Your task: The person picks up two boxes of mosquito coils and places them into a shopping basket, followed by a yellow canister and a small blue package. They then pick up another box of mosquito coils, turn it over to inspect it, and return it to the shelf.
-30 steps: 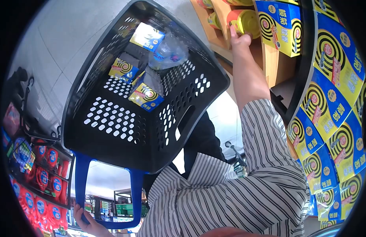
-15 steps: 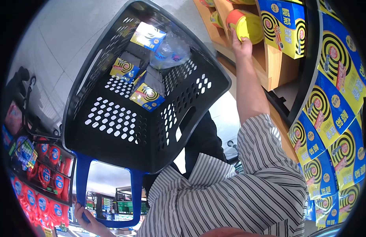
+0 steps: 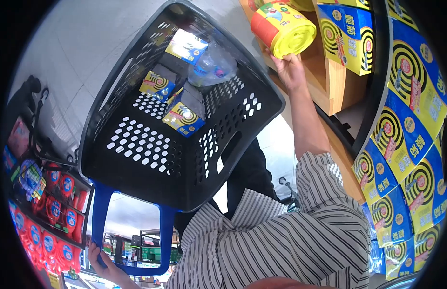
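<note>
The right hand [image 3: 290, 71] grasps the red-and-yellow canister [image 3: 285, 30] near its yellow end, beside the wooden shelf [image 3: 335, 86], a grip that presumably bears its weight; the left hand [image 3: 107, 269] curls round the blue handle [image 3: 166, 241], likely steadying the black basket [image 3: 185, 188] with boxes [image 3: 186, 118] inside.

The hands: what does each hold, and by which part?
Right hand: the red-yellow container, near its yellow end. Left hand: the blue handle, at a corner.
</note>
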A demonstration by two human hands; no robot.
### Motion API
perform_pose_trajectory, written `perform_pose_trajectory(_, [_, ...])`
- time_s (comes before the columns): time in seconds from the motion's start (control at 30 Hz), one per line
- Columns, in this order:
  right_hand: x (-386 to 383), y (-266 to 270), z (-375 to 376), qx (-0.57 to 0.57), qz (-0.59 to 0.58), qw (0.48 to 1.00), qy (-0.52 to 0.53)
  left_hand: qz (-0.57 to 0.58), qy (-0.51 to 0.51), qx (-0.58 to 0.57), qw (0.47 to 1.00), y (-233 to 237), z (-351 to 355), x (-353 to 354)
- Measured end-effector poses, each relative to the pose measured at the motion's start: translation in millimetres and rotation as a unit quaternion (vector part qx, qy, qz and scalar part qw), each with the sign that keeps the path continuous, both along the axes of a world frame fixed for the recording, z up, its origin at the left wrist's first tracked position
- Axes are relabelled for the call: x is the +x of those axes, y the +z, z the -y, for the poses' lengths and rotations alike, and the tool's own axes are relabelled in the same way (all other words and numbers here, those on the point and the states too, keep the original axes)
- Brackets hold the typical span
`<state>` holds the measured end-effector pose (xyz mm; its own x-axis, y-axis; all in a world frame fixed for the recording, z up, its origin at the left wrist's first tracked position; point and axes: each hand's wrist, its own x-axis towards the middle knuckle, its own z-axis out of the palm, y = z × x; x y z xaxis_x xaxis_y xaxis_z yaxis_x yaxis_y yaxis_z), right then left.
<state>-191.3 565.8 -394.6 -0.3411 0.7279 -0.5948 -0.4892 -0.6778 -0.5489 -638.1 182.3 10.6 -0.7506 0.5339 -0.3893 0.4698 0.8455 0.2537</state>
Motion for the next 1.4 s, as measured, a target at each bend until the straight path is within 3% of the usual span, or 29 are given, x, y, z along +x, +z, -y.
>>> perform_pose_trajectory(0.03, [-2.9,-4.5,0.1,-0.037,-0.085,0.996,-0.013,-0.026,-0.027,-0.032,0.999,1.0,-2.5,0.5])
perform_pose_trajectory(0.07, [-5.9,-7.3,0.8,-0.038,-0.09,0.995,-0.012,-0.03,-0.026,-0.033,0.999,1.3,-1.9,0.4])
perform_pose_trajectory(0.13, [-17.4,2.6,-0.5,0.001,-0.023,1.0,0.015,-0.013,0.003,-0.002,1.0,-0.5,0.7,0.5])
perform_pose_trajectory(0.2, [-24.1,13.1,-2.9,0.013,-0.015,0.999,0.031,-0.01,0.004,0.004,1.0,0.0,0.5,0.0])
perform_pose_trajectory(0.27, [-28.0,25.5,-5.1,0.027,-0.004,0.999,0.048,-0.031,-0.062,-0.024,0.997,0.7,-0.4,-1.0])
perform_pose_trajectory(0.33, [-33.9,39.4,-6.4,0.022,0.006,0.998,0.066,-0.02,-0.026,-0.016,0.999,1.4,-3.1,2.0])
perform_pose_trajectory(0.47, [-41.4,58.9,-9.6,0.047,-0.05,0.994,0.086,-0.025,-0.029,-0.021,0.999,1.1,-4.4,2.0])
perform_pose_trajectory(0.53, [-49.8,79.0,-12.0,0.084,0.029,0.99,0.113,-0.015,-0.009,-0.011,1.0,0.6,-4.1,0.9])
perform_pose_trajectory(0.67, [-68.0,116.3,-6.9,0.108,0.069,0.98,0.15,-0.025,-0.012,-0.024,0.999,0.6,-2.5,0.3])
perform_pose_trajectory(0.77, [-80.9,133.5,10.2,0.065,-0.019,0.985,0.157,-0.01,-0.02,0.008,1.0,-1.8,-8.0,2.6])
perform_pose_trajectory(0.8, [-88.7,136.0,18.6,0.008,-0.055,0.994,0.098,-0.014,-0.016,0.007,1.0,-1.7,-9.4,2.9])
perform_pose_trajectory(0.83, [-92.3,139.3,27.1,-0.011,-0.074,0.992,0.106,-0.01,-0.026,0.012,1.0,-1.2,-10.1,3.4])
perform_pose_trajectory(0.9, [-99.3,137.7,42.6,-0.039,-0.148,0.979,0.132,-0.007,-0.047,0.021,0.999,-1.6,-14.1,3.6])
perform_pose_trajectory(1.07, [-127.9,131.0,78.6,-0.059,-0.159,0.966,0.197,0.018,-0.026,0.093,0.995,-6.2,-25.5,10.0])
perform_pose_trajectory(1.4, [-159.6,71.6,105.1,-0.103,-0.001,0.943,0.316,0.043,-0.017,0.098,0.994,-3.4,-42.7,18.2])
